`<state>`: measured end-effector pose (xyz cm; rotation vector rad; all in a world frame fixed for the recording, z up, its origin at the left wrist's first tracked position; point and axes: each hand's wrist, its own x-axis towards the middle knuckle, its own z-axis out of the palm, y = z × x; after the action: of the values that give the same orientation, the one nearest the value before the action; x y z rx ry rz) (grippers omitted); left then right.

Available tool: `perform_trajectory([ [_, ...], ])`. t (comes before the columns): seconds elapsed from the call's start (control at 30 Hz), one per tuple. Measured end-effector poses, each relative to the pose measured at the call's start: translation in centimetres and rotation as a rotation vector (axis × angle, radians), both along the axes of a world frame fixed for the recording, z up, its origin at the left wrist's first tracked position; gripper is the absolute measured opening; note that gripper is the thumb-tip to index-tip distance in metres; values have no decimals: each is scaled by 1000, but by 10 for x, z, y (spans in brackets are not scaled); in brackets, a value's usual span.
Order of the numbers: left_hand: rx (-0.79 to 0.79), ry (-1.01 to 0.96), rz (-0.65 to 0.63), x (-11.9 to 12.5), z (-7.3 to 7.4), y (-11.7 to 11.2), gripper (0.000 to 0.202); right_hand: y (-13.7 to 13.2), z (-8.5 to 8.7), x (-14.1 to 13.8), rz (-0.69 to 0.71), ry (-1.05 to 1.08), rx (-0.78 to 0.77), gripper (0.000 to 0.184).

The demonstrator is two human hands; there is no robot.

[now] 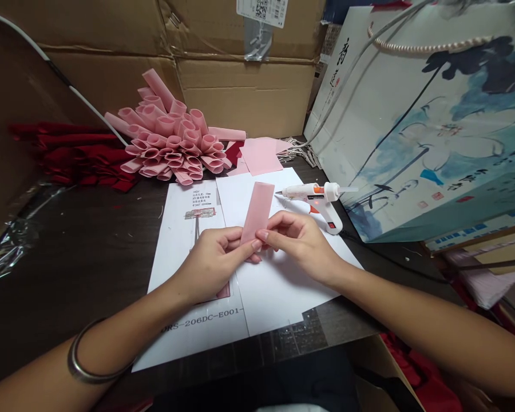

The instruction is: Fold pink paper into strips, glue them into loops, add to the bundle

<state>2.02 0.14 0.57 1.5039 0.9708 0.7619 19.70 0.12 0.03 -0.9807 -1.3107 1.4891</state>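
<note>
A flattened pink fabric tube (258,209) stands slanted between my hands, above white paper. My left hand (217,257) pinches its lower left side between thumb and fingers. On the lower right edge, my right hand (298,243) pinches it too, thumb in front and fingers behind. The two thumbs nearly meet at the bottom. Just behind my right hand lies a white and orange glue gun (315,197), its nozzle pointing left and a glue stick out of its back. Under both hands are printed sheets (223,326), partly covered by my left hand.
A heap of rolled pink tubes (171,134) stands at the back left, beside folded red fabric (77,154). Flat pink pieces (261,155) and metal clips (306,151) lie behind the paper. Cardboard (244,97) closes off the back; a large paper bag (433,126) stands right.
</note>
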Motion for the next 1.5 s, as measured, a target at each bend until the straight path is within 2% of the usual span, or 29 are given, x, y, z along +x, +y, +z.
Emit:
perform_trajectory([
  [0.17, -44, -29, -2, -3, 2, 2, 20, -1, -3, -2, 27, 25, -20, 25],
  [0.3, -32, -44, 13, -5, 2, 7, 22, -2, -5, -3, -27, 68, -57, 20],
  [0.47, -91, -115, 75, -8, -1, 13, 30, -1, -9, -3, -53, 180, -106, 17],
  [0.63, -141, -98, 101, -8, 1, 12, 27, 0, -11, -6, -83, 167, -100, 18],
  [0.97, 12, -17, 143, -12, -2, 13, 21, -1, -15, -7, -80, 237, -91, 12],
  [1.2, -89, -30, 217, -6, 8, 9, 17, -1, -16, -7, -145, 259, -82, 12],
  [1.4, 64, 20, 441, -12, 24, 25, 19, -8, -13, -6, -123, 238, -77, 20],
  [1.5, 124, 67, 454, -20, 29, 35, 22, -10, -12, -6, -106, 189, -55, 23],
])
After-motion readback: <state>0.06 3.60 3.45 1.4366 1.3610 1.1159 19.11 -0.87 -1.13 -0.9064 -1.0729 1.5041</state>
